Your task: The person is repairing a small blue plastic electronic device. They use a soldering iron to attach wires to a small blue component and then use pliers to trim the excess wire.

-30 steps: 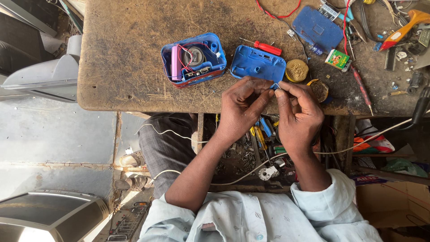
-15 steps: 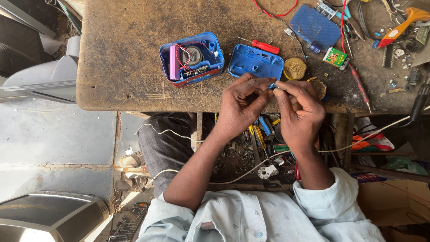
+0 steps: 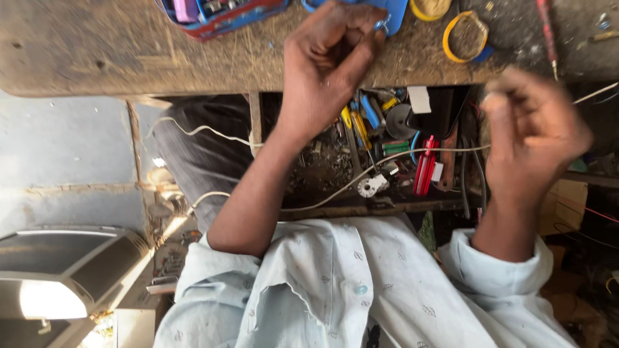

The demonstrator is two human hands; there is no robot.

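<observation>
While the left hand point(image 3: 329, 61) pinches a small metal part point(image 3: 382, 26), the right hand point(image 3: 532, 138) hangs curled.

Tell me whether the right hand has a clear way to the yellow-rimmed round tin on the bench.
Probably yes. The right hand is raised, blurred and apparently empty, just below the bench edge, and nothing lies between it and the yellow-rimmed round tin above it.

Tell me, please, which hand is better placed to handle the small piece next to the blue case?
Probably the left. The left hand is over the wooden bench and pinches the small metal piece beside the blue case. The right hand is blurred and off the bench edge.
</observation>
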